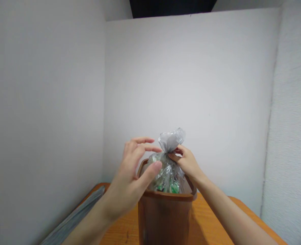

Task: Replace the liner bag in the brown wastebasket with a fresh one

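Observation:
A clear plastic bag (169, 170) with green and pale contents sits inside a brown plastic bin (164, 214) on the wooden table. The bag's top is gathered into a twisted neck with a ruffled tuft above it. My right hand (187, 161) pinches that neck from the right side, fingers closed on the plastic. My left hand (134, 173) hovers at the left of the bag with its fingers spread and slightly curled, fingertips close to the neck, thumb near the bag's side. It holds nothing.
The orange-brown wooden table (209, 217) stands in a corner between white walls on the left, back and right. A grey flat stack, perhaps folded bags or sheets (74, 217), lies along the table's left edge by the wall.

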The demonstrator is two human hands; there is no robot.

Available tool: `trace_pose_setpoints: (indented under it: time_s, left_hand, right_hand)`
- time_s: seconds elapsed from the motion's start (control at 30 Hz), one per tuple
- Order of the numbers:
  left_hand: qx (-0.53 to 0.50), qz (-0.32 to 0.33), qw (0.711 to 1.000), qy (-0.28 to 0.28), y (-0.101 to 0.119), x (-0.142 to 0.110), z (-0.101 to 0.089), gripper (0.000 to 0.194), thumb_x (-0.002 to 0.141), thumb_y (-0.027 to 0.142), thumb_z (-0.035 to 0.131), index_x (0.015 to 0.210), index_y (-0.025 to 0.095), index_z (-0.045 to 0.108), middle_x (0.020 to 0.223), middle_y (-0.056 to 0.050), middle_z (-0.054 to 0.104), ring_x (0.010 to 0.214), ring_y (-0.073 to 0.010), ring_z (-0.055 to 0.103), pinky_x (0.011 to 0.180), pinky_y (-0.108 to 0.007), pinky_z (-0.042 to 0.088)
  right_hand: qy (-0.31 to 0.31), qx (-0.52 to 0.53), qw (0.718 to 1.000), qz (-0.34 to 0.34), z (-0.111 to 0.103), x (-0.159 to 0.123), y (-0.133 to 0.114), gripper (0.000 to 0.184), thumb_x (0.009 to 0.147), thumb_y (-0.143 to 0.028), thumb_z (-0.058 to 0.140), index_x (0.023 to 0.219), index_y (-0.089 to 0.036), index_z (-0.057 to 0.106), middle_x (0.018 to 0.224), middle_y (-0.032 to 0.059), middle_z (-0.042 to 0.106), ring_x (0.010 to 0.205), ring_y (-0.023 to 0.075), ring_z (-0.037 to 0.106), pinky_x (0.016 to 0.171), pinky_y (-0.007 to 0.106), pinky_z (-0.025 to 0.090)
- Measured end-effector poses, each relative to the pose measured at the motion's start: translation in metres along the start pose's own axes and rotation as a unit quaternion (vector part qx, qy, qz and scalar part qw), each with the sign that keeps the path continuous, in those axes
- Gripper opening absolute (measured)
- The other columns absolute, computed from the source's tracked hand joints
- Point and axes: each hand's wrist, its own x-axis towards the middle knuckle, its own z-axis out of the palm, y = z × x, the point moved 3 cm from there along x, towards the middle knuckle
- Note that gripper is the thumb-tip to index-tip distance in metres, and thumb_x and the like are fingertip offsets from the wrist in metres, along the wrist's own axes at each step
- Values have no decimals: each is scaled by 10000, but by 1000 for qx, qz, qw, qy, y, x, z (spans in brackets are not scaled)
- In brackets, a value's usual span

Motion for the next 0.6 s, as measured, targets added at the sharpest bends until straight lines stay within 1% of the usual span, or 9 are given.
trace_pose_setpoints:
  time_s: [0.03,0.07,0.13,0.2,0.27,0.33,0.4,0.5,0.6]
  left_hand:
    - [47,20,999,0,-12,14,12,254,925,423,531,1127,314,642,1309,-27,571,1309,-256,424,1160,-452,313]
    - [85,16,996,-18,-28,28,25,260,910,384,561,1132,277,644,1259,-54,604,1262,-257,455,1125,-447,341]
    - [115,-5,992,-54,-62,49,49,236,839,364,658,1032,231,683,1139,-77,665,1164,-283,516,1037,-439,398]
    - [119,-12,991,-65,-88,61,63,157,790,302,694,923,220,708,1044,-71,701,1075,-291,570,967,-423,425]
    - [111,-16,992,-58,-103,64,68,83,774,215,660,840,215,710,968,-56,719,1017,-283,605,915,-399,438]
    - [97,-24,994,-42,-110,62,70,124,757,144,609,810,207,702,925,-45,727,986,-274,625,881,-382,443]
    - [77,-34,996,-22,-113,58,71,154,744,128,594,832,201,698,929,-43,732,974,-269,635,868,-377,447]
    - [40,-41,998,-13,-112,55,75,128,757,172,619,849,207,701,952,-35,739,977,-249,640,888,-364,454]
    - [11,-43,999,-25,-108,55,79,51,764,190,633,766,203,682,883,-28,732,946,-227,640,901,-347,454]
  right_hand:
    - [-3,8,1000,-5,0,-1,-4,180,752,-288,642,905,-199,672,926,44,708,903,226,633,869,390,486]
    - [-6,15,1000,-10,1,-3,-8,180,759,-294,643,910,-201,674,940,47,705,913,225,636,863,383,495]
    - [-18,34,999,-19,2,-6,-15,161,781,-313,640,898,-207,670,988,53,692,943,222,638,840,360,516]
    - [-38,57,997,-21,1,-10,-20,168,798,-344,645,904,-214,656,1043,57,674,994,222,632,825,336,527]
    - [-34,68,997,-5,-5,-15,-20,220,820,-386,641,966,-222,632,1075,60,663,1024,220,626,830,333,526]
    - [15,22,1000,6,-16,-20,-18,224,848,-400,610,982,-220,615,1037,62,662,977,216,625,817,349,515]
    - [46,-71,996,-8,-24,-24,-18,154,852,-366,594,879,-217,621,930,54,658,885,214,605,803,371,493]
    - [-3,-159,986,-42,-18,-29,-18,62,810,-274,614,836,-222,636,884,50,649,872,227,573,805,384,473]
    - [-28,-168,984,-54,-3,-31,-17,127,786,-197,591,910,-214,615,952,73,643,948,251,563,820,388,465]
